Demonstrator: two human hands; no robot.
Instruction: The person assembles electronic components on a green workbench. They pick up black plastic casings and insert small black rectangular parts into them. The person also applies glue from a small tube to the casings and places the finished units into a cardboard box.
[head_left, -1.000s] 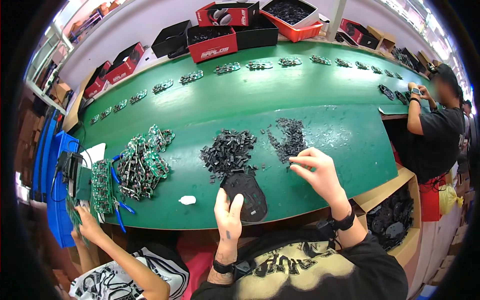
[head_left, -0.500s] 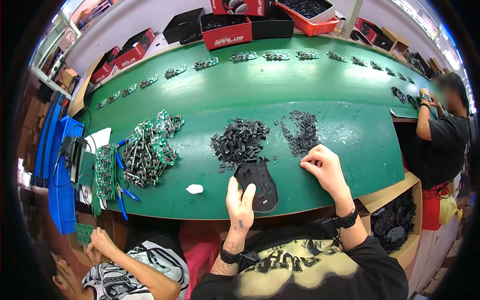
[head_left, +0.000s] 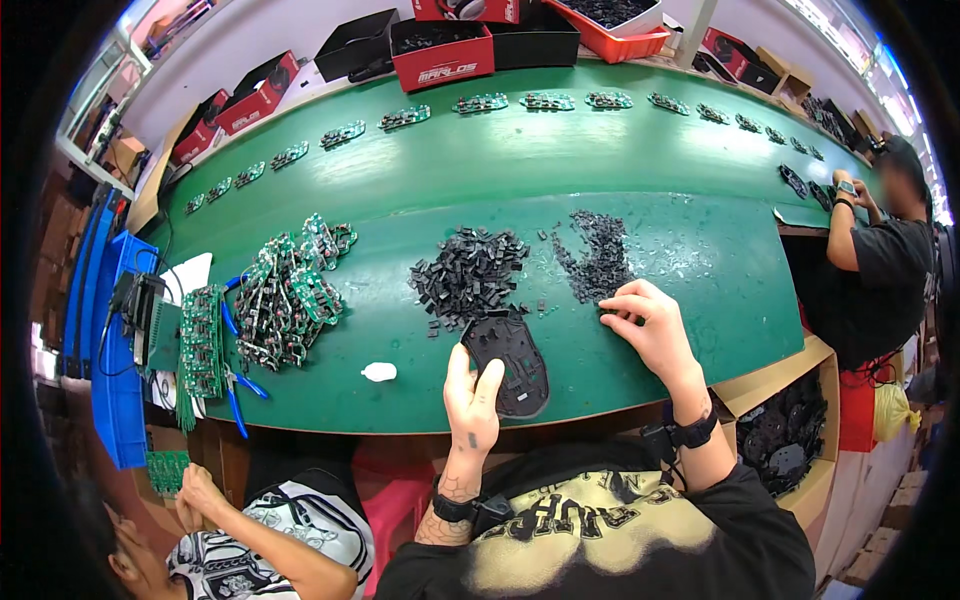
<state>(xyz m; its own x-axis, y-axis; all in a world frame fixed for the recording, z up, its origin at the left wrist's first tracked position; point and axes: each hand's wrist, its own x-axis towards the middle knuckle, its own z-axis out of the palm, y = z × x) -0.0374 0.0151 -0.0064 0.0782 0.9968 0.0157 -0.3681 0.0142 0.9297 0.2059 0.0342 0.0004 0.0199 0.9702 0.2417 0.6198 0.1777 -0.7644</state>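
Note:
My left hand (head_left: 472, 402) grips a black plastic shell (head_left: 510, 368) by its left edge, thumb lying over the inner face. The shell is tilted, with its ribbed, recessed inside showing. Just beyond it lies a heap of small black rectangular pieces (head_left: 470, 275). My right hand (head_left: 652, 325) is at the near edge of a second heap, of tiny black parts (head_left: 598, 262). Its thumb and forefinger are pinched together there; whatever may be between the fingertips is too small to make out.
Left on the green table (head_left: 400, 215) are a pile of wired circuit boards (head_left: 285, 300), blue-handled pliers (head_left: 238, 400) and a small white bottle (head_left: 379, 371). Circuit boards form a row along the back. Co-workers sit at left and far right. A carton of black shells (head_left: 785, 440) stands at lower right.
The whole view has shifted slightly. My right fingertips have changed position a little at the edge of the tiny parts. My left hand still holds the shell, now turned slightly.

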